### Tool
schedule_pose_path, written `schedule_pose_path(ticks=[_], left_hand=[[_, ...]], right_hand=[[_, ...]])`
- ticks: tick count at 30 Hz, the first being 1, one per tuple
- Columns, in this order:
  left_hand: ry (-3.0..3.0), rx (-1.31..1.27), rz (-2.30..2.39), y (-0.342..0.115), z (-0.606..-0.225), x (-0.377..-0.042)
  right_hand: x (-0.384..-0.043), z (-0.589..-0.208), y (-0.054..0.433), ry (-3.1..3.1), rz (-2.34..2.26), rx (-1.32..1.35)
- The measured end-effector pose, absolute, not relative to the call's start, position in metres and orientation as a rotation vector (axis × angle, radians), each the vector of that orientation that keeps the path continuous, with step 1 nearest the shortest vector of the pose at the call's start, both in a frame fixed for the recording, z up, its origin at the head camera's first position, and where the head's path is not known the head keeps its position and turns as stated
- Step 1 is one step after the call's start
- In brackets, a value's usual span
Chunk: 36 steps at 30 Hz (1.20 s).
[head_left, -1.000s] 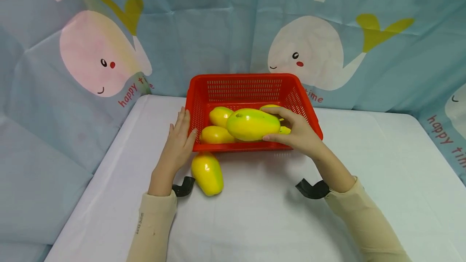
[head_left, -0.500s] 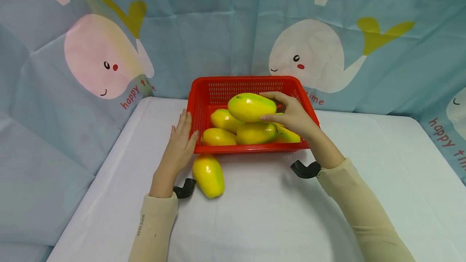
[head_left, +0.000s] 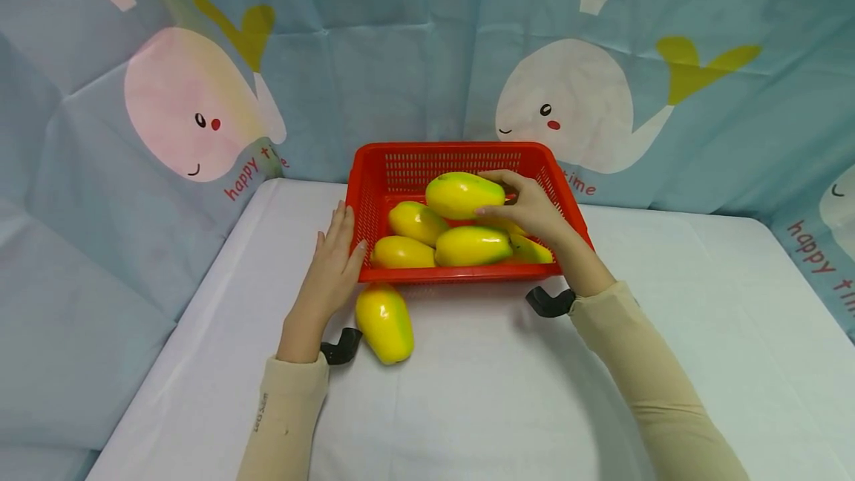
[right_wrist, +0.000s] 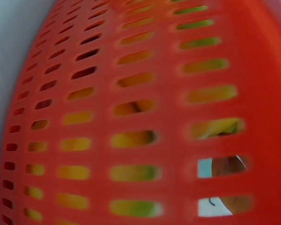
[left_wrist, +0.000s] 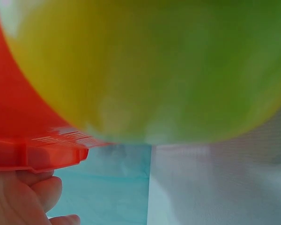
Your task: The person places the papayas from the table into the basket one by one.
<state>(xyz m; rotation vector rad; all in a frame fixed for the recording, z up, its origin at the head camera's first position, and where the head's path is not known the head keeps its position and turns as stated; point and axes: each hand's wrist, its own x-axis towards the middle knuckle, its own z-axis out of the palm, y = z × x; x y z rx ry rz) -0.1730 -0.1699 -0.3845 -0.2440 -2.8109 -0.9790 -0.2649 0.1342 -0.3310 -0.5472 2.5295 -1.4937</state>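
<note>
My right hand [head_left: 536, 208] grips the right end of a shiny yellow-green mango [head_left: 461, 195] between thumb and fingers, over the other fruit in a red plastic basket [head_left: 461, 275]. My left hand [head_left: 329, 262] rests along the basket's left side with its fingers straight; in the left wrist view its fingertips [left_wrist: 47, 192] lie under the rim. Several more mangoes [head_left: 473, 246] lie in the basket. One mango [head_left: 385, 324] is on the table in front of it and fills much of the left wrist view. The slotted basket wall [right_wrist: 98, 126] covers the right wrist view, hiding most of the right hand.
A white cloth [head_left: 467, 392] covers the table. Behind the basket hangs a blue curtain [head_left: 387, 87] printed with whales. Black wrist mounts [head_left: 551, 301] stick out from both wrists, the left one close to the loose mango.
My right hand has carried its mango up and back from the basket's front rim, exposing the mango beneath. The left hand has stayed at the basket's side.
</note>
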Motion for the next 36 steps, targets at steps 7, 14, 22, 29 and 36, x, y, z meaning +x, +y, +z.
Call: schedule_pose_path(ticks=[7,14,22,29,36], left_hand=[[-2.81,-0.244,-0.982,-0.17,-0.384,-0.173],[-2.807,-0.244,-0.991,-0.17,-0.384,-0.172],[-2.808,-0.245,-0.992,-0.171,-0.386,-0.173],[-2.804,-0.253,-0.986,-0.17,-0.385,-0.173],[-2.8,-0.257,-0.997,-0.171,-0.387,-0.174]], right_hand=[[-0.27,-0.343,0.134,2.535,-1.425,-0.539],[-0.271,-0.344,0.133,2.527,-1.387,-0.54],[-0.274,-0.347,0.132,2.538,-1.345,-0.508],[-0.273,-0.348,0.133,2.596,-1.297,-0.498],[-0.273,-0.348,0.133,2.624,-1.281,-0.481]])
